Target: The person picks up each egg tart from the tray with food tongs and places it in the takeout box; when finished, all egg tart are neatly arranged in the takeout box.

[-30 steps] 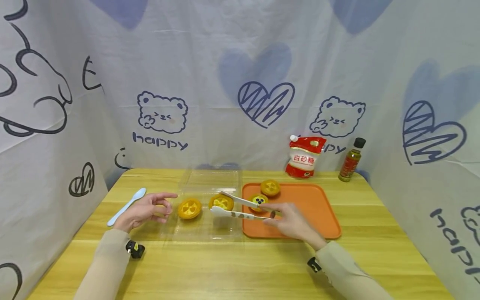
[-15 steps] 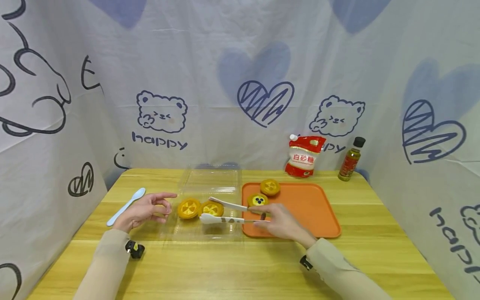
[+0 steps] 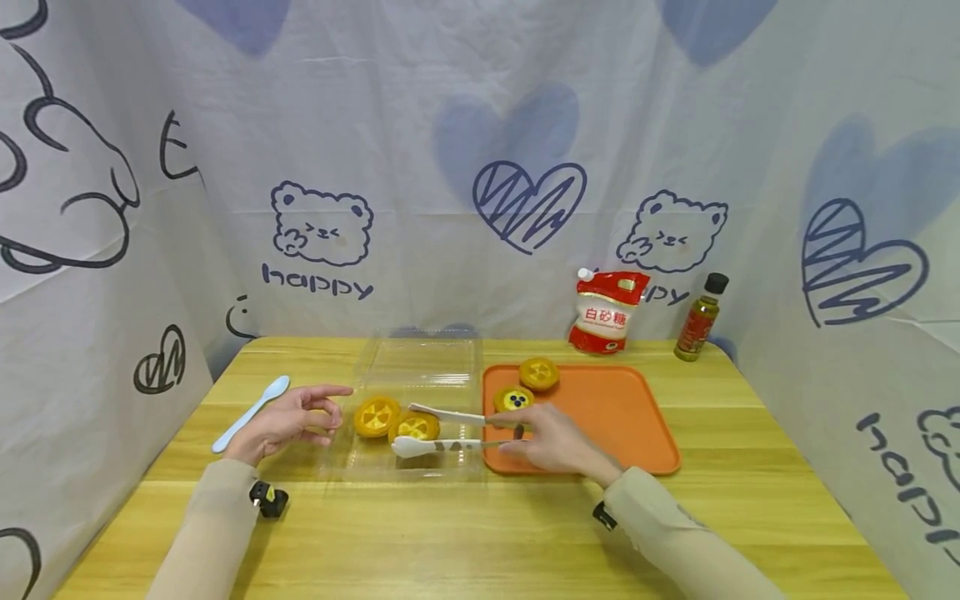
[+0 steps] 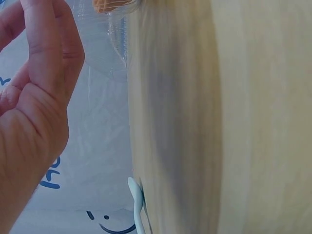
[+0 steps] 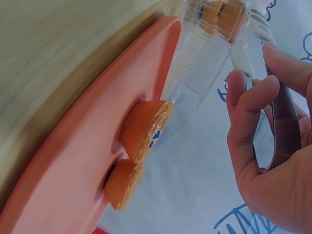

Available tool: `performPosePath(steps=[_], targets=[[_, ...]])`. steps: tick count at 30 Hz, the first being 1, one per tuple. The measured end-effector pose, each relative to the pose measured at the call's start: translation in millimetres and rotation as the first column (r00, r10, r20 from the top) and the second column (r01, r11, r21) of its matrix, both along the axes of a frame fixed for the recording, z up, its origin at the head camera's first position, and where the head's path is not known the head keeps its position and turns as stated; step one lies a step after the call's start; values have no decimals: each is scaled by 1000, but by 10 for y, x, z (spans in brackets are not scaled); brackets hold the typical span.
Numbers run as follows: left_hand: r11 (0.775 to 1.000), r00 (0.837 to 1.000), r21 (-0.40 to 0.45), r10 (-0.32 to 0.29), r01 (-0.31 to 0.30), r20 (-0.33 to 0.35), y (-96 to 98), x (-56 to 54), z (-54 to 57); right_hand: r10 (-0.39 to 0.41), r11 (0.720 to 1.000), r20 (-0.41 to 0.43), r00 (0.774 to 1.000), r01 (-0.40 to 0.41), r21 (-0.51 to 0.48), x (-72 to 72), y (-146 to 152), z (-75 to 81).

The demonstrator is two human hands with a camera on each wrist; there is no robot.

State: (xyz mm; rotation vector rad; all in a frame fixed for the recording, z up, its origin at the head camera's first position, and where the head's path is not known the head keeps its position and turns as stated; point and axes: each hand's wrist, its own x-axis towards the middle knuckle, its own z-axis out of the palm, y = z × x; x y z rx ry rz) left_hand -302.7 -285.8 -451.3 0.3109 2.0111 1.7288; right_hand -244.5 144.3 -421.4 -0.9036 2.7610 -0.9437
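My right hand [image 3: 558,440] grips a pair of tongs [image 3: 461,445] with pale patterned tips and a metal bend, seen in the right wrist view inside the curled fingers [image 5: 243,131]. The tips reach leftward over a clear plastic box [image 3: 352,463], one on each side of a yellow egg tart [image 3: 417,427]. That tart sits right up against another tart [image 3: 377,416] at the box's left. My left hand [image 3: 296,419] hovers at the left side of the box with its fingers loosely bent and nothing in them.
An orange tray [image 3: 611,417] to the right bears a blueberry-topped tart [image 3: 513,399] and a plain one [image 3: 538,375]. Behind it stand a red-and-white sugar bag [image 3: 606,315] and a black-capped bottle [image 3: 699,321]. A light blue spoon [image 3: 251,414] lies beside my left hand.
My right hand has moved the tongs left and slightly toward me, and the tart between their tips has come over to the other tart. The left hand has stayed in place.
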Motion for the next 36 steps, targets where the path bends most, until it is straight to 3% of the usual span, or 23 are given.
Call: performPosePath(steps=[14, 36], targets=[[1000, 1000, -2, 7, -7, 8, 15, 3, 13, 54, 995, 46, 997, -58, 81, -83, -149, 96], [1000, 1000, -2, 4, -4, 10, 16, 2, 8, 96, 992, 143, 985, -107, 71, -178, -210, 139]])
